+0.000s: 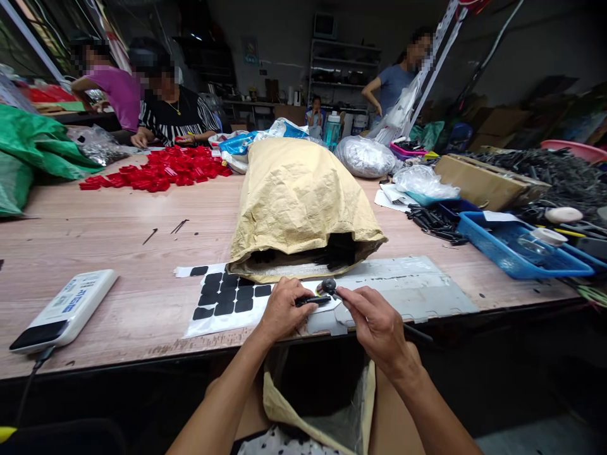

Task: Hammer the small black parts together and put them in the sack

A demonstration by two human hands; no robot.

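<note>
A black piece [315, 301] is pinched by the left hand [285, 304] and, just beside that hand, a round-headed part [328, 286] is gripped by the right hand [378, 321], but could be dropped toward the open bag [369, 399] below if grip is loosened.

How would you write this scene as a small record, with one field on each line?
Left hand: holds a slim black piece
Right hand: pinches a dark round-ended part
Beside left hand: white sheet bearing black patches
Beyond hands: yellowish sack, mouth open towards the hands
Below hands: second open sack
Back left: heap of red pieces
Right side: blue tray
</note>
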